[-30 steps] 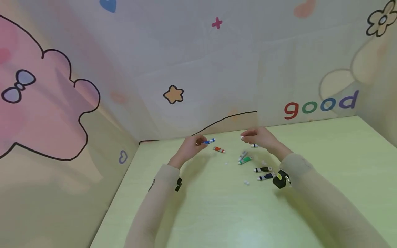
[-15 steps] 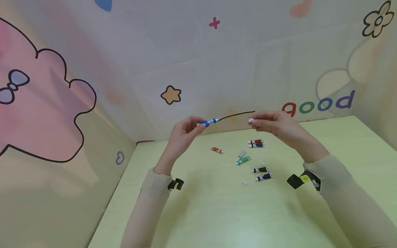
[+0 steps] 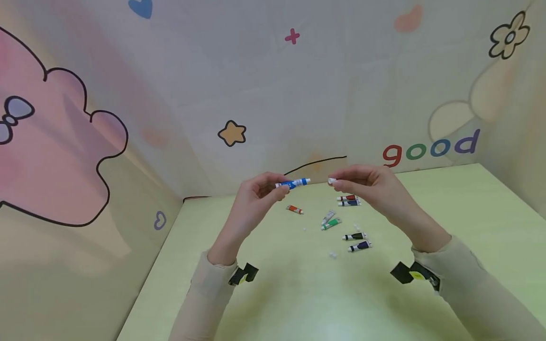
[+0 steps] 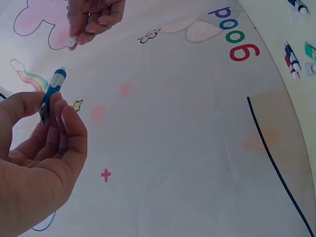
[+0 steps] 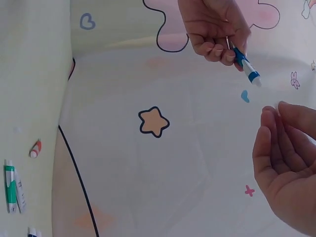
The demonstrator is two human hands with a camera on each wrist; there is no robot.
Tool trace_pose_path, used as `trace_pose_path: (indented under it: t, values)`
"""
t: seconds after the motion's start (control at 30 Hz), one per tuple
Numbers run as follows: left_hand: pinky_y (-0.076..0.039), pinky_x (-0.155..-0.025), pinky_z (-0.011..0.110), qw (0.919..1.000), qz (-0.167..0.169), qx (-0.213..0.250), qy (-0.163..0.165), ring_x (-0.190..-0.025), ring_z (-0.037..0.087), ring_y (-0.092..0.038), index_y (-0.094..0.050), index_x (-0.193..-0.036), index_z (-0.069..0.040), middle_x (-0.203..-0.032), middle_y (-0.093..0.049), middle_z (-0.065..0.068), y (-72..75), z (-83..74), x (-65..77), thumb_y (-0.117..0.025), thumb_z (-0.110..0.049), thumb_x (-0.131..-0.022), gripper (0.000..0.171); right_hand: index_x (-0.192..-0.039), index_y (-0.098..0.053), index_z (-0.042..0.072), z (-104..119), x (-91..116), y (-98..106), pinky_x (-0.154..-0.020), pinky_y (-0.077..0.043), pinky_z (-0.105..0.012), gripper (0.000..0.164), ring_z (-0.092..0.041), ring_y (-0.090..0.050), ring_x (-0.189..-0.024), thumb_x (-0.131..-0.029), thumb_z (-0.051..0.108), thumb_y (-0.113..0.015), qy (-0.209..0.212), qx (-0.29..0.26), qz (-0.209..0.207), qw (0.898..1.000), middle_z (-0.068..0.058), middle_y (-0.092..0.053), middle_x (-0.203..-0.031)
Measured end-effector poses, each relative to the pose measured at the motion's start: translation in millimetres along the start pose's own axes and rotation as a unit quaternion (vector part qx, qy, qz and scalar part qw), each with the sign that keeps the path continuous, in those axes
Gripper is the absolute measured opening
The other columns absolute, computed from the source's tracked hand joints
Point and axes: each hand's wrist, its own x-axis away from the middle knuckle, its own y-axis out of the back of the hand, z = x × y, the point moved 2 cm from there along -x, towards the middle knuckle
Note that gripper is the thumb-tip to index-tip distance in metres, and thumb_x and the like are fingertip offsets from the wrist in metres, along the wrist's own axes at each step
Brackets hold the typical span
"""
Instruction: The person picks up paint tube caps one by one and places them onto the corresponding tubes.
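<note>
A light pinch suited the blue tube (image 3: 294, 183) and the white cap (image 3: 331, 181)

Taking the green tube (image 3: 331, 224) on the surface (image 3: 324, 303) as the landmark, the blue tube was held in the air, above and to the left of it in the head view. The left hand (image 3: 256, 201) gripped it between thumb and fingers toward its tail, so that the nozzle (image 5: 257, 83) stuck out bare toward the right. The right hand (image 3: 379, 192), above and to the right of the green tube, pinched the white cap at its fingertips; a gap lay between cap and nozzle.

The blue tube looked light and soft-walled, probably full enough to ooze if the middle was squeezed. The firmest place to hold it was likely the shoulder by the blue band (image 3: 304, 181), just behind the nozzle; its flat tail would probably bend. The cap looked tiny, stiff and smooth, hard to break but easy to drop, and was best taken by its sides with its mouth left uncovered.

The silver tube (image 3: 328, 217) lay just beside the green tube, apparently touching it. The orange tube (image 3: 295, 209) was farther off and to the left of it, the red tube (image 3: 347, 197) and navy tube (image 3: 350, 203) beyond it to the right, and the black tube (image 3: 354, 236) and purple tube (image 3: 360, 246) nearer the person. Small white pieces (image 3: 332, 255) lay scattered around it, too small to identify surely.
</note>
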Motion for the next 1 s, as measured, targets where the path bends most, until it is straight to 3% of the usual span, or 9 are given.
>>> trace_pose_path:
  t: [0.17, 0.27, 0.5, 1.0]
  values:
    - [-0.040, -0.063, 0.026, 0.9997, 0.009, 0.002, -0.021, -0.073, 0.027, -0.053, -0.074, -0.113, -0.012, -0.088, -0.064, 0.007, -2.2, -0.7, 7.1, -0.069, -0.020, -0.097, 0.018, -0.118, -0.073, 0.011, 7.6, 6.3, -9.8, -0.082, -0.056, -0.027, 0.026, -0.020, -0.070, -0.094, -0.096, 0.026, -0.071, 0.044, 0.024, -0.008, 0.999, -0.004, -0.072, -0.106]
    - [-0.040, -0.063, 0.026, 0.9993, 0.015, 0.011, -0.032, -0.072, 0.027, -0.051, -0.073, -0.114, -0.010, -0.088, -0.064, 0.009, -5.7, -1.5, 11.2, -0.069, -0.018, -0.098, 0.019, -0.116, -0.074, 0.011, 12.0, 12.6, -16.4, -0.082, -0.056, -0.026, 0.024, -0.019, -0.070, -0.094, -0.097, 0.024, -0.071, 0.059, 0.031, -0.019, 0.998, -0.003, -0.073, -0.106]
    - [-0.048, -0.069, 0.025, 0.9981, 0.029, 0.031, -0.044, -0.077, 0.021, -0.063, -0.071, -0.117, -0.005, -0.096, -0.069, 0.016, -11.8, -6.5, 19.4, -0.067, -0.013, -0.098, 0.020, -0.113, -0.075, 0.012, 23.5, 23.4, -27.0, -0.075, -0.053, -0.023, 0.019, -0.016, -0.068, -0.088, -0.095, 0.019, -0.072, 0.093, 0.062, -0.048, 0.993, 0.001, -0.074, -0.103]
    - [-0.051, -0.072, 0.026, 0.9965, 0.039, 0.041, -0.060, -0.081, 0.024, -0.068, -0.071, -0.115, -0.006, -0.096, -0.071, 0.007, -15.6, -8.1, 22.7, -0.066, -0.012, -0.099, 0.018, -0.112, -0.077, 0.019, 23.2, 28.6, -31.7, -0.065, -0.049, -0.022, 0.023, -0.009, -0.064, -0.080, -0.092, 0.009, -0.075, 0.193, 0.116, -0.063, 0.972, 0.011, -0.072, -0.099]
